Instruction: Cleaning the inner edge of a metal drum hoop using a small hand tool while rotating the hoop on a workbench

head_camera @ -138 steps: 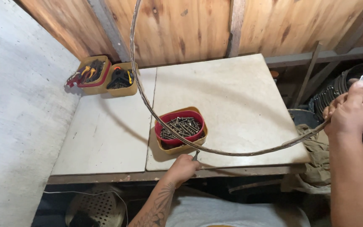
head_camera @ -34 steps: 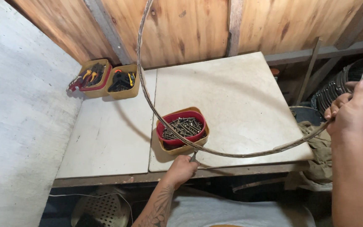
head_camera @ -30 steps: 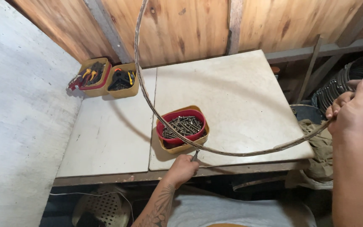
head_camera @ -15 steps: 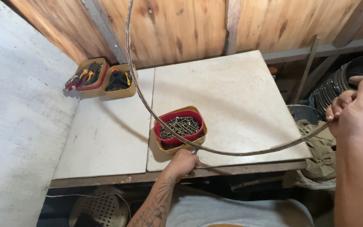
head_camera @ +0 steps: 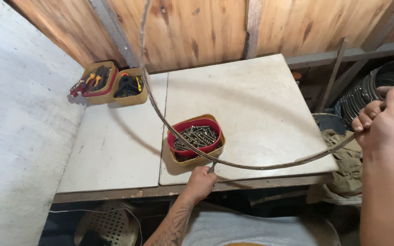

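A long grey metal rod (head_camera: 270, 166), bent into a wide curve, sweeps from the top of the view down past a red tray and across to the right. My right hand (head_camera: 385, 119) is closed around it at the right edge, raised above the table. My left hand (head_camera: 200, 182) is at the table's front edge, fingers closed on the rod's low point or a small dark tool there; I cannot tell which. Just beyond that hand sits a red tray of screws (head_camera: 197, 138) nested in a yellow tray.
The white tabletop (head_camera: 261, 109) is two slabs on a metal frame. Two yellow trays with pliers and hand tools (head_camera: 110, 84) stand at the back left against a wooden wall. Coils of wire (head_camera: 365, 93) and cloth (head_camera: 343, 150) lie at the right. A perforated round object (head_camera: 103, 225) sits below.
My right hand has shifted slightly along the rod and the view has moved a little. The curve's upper end has swung a bit leftward. My left hand stays at the table edge.
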